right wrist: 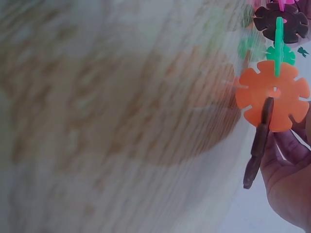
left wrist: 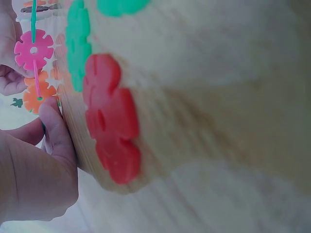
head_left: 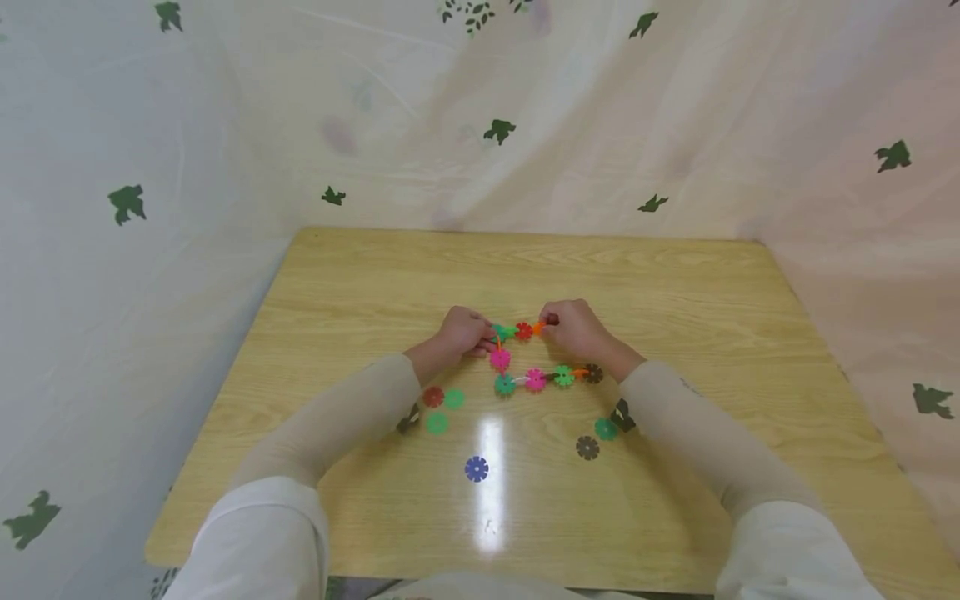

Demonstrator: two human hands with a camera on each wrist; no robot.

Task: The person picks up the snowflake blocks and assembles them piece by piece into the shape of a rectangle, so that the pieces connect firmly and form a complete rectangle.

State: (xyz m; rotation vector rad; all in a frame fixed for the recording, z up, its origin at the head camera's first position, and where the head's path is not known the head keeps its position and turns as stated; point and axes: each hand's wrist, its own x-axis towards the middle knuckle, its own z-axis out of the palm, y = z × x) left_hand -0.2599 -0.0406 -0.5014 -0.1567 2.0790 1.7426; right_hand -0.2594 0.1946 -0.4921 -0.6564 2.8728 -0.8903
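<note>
A chain of interlocked snowflake discs stands on the table, bent like a squared C. Its far row holds a red disc [head_left: 523, 331], a pink disc [head_left: 500, 359] sits on the left side, and the near row ends in a dark brown disc [head_left: 593, 373]. My left hand [head_left: 463, 332] pinches the chain at its far left corner, close to an orange disc [left wrist: 36, 101]. With thumb and fingers my right hand [head_left: 581, 329] grips the right end of the far row, its fingertips mostly hidden. An orange disc [right wrist: 257, 87] with a brown disc [right wrist: 257, 150] slotted in overlaps that hand in the right wrist view.
Loose on the wooden table [head_left: 360, 275] lie a red disc [head_left: 433, 397] and two green discs [head_left: 437, 423] by the left forearm. A blue disc [head_left: 476, 468] is nearer the front; a grey-brown disc [head_left: 588, 447] and a teal disc [head_left: 606, 428] lie by the right forearm.
</note>
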